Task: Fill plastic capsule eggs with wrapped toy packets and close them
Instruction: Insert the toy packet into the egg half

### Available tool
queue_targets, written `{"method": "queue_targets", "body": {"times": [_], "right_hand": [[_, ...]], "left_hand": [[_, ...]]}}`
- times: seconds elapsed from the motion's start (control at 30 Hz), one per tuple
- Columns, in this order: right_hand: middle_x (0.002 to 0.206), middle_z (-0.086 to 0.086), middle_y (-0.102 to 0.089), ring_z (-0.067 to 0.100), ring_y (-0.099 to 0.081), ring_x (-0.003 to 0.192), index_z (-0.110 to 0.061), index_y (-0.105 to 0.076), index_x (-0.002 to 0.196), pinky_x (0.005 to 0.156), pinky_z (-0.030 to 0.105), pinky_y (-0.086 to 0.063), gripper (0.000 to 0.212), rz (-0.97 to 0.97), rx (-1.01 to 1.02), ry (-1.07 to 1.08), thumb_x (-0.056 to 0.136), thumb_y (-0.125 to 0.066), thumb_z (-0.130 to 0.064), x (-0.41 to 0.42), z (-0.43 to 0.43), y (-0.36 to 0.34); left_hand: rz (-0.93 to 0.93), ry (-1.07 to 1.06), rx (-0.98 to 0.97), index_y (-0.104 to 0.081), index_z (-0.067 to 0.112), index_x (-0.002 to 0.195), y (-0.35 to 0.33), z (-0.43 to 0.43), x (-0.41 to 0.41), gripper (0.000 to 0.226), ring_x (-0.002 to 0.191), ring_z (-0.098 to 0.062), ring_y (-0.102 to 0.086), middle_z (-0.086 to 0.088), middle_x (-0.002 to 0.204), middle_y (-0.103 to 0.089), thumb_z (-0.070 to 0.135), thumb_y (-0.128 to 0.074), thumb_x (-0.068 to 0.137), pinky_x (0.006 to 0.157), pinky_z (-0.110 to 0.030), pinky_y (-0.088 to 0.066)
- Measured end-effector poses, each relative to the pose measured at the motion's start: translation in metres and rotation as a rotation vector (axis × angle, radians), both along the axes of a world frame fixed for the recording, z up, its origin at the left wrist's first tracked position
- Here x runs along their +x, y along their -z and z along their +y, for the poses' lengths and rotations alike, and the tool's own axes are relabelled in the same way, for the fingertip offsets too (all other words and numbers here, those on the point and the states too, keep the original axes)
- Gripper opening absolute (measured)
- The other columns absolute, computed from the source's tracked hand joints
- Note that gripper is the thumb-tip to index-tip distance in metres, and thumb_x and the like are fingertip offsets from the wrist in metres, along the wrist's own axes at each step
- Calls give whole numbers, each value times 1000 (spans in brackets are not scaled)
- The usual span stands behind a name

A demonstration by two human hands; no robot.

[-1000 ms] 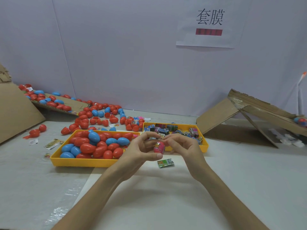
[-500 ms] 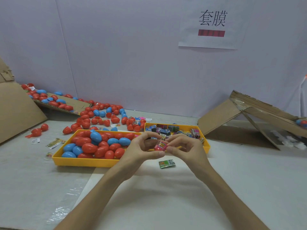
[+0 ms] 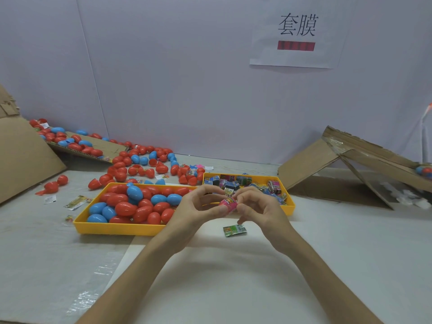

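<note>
Both hands meet in front of the two yellow trays. My left hand (image 3: 198,206) and my right hand (image 3: 259,206) pinch a small pink wrapped toy packet (image 3: 229,204) between their fingertips, held above the table. A green wrapped packet (image 3: 234,230) lies flat on the table just below the hands. The left yellow tray (image 3: 117,229) holds several red and blue capsule eggs (image 3: 135,205). The right yellow tray (image 3: 288,208) holds several wrapped packets (image 3: 236,181). No capsule egg is in either hand.
Loose red and blue eggs (image 3: 140,164) are scattered behind the trays and on a cardboard sheet (image 3: 98,146) at the back left. A folded cardboard ramp (image 3: 346,160) stands at the right. Stray wrappers (image 3: 74,202) lie left of the egg tray.
The pink packet has turned from upright to lying sideways between my fingertips, and both hands have shifted slightly. The green packet has not moved.
</note>
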State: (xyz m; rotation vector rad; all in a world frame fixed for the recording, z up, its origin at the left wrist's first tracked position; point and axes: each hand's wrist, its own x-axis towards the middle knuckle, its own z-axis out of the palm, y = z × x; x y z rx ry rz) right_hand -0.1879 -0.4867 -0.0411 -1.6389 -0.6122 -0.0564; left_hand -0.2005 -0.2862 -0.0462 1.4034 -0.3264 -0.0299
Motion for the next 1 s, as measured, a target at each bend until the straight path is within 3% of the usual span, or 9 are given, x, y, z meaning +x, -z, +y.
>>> {"method": "queue_targets", "body": {"times": [0.2, 0.3, 0.4, 0.53, 0.7, 0.83, 0.93, 1.0], "right_hand": [[113, 10, -59, 20, -69, 90, -4, -64, 87, 73, 31, -58, 11, 44, 41, -17, 96, -59, 2, 0, 1, 1], [111, 6, -64, 23, -70, 92, -2, -62, 90, 74, 32, -58, 5, 81, 82, -35, 94, -62, -6, 0, 2, 3], [106, 3, -70, 31, -73, 93, -4, -61, 99, 73, 34, -59, 23, 142, 156, -24, 89, -69, -22, 0, 3, 3], [105, 14, -70, 36, -74, 89, -14, -65, 105, 71, 36, -60, 36, 239, 192, -21, 80, -76, -38, 0, 4, 3], [100, 7, -74, 28, -74, 91, -19, -69, 105, 73, 30, -59, 26, 177, 135, 6, 81, -80, -19, 1, 3, 6], [105, 9, -74, 27, -72, 98, -19, -74, 106, 77, 33, -59, 33, 227, 235, -14, 75, -83, -21, 3, 0, 4], [111, 13, -72, 31, -73, 97, -18, -77, 104, 81, 36, -59, 26, 301, 334, -22, 78, -78, -15, 6, -2, 5], [114, 17, -73, 31, -73, 96, -14, -76, 106, 79, 34, -59, 24, 356, 345, -20, 82, -77, -15, 9, -4, 5]], "left_hand": [[-3, 18, 1, -67, 18, 110, -1, 1, 0, 52, 106, -21, -72, -3, 111, -76, 31, -89, 66, 83, -27, -57], [-17, 14, 16, -67, 19, 110, -2, 1, 0, 47, 105, -20, -72, -2, 111, -76, 25, -88, 69, 80, -25, -57], [-53, 0, 24, -67, 20, 110, -3, 2, -1, 43, 108, -18, -71, -1, 111, -75, 18, -86, 71, 79, -24, -57], [-93, -20, 64, -69, 26, 106, -3, 1, -1, 41, 110, -11, -69, 4, 111, -74, 18, -87, 71, 79, -23, -57], [-135, 10, 101, -73, 35, 105, -2, 1, 0, 41, 113, -12, -68, 5, 116, -73, 6, -84, 79, 82, -21, -56], [-139, 2, 70, -68, 21, 118, -3, 3, 0, 40, 116, -17, -68, 3, 122, -72, 11, -80, 81, 88, -29, -59], [-207, -116, 66, -68, 14, 117, -5, 13, 3, 28, 113, -17, -70, 1, 120, -73, 7, -72, 90, 94, -31, -57], [-301, -317, 263, -70, 22, 110, -5, 22, 6, 21, 109, -8, -68, 10, 113, -74, 9, -70, 94, 91, -23, -56]]}}
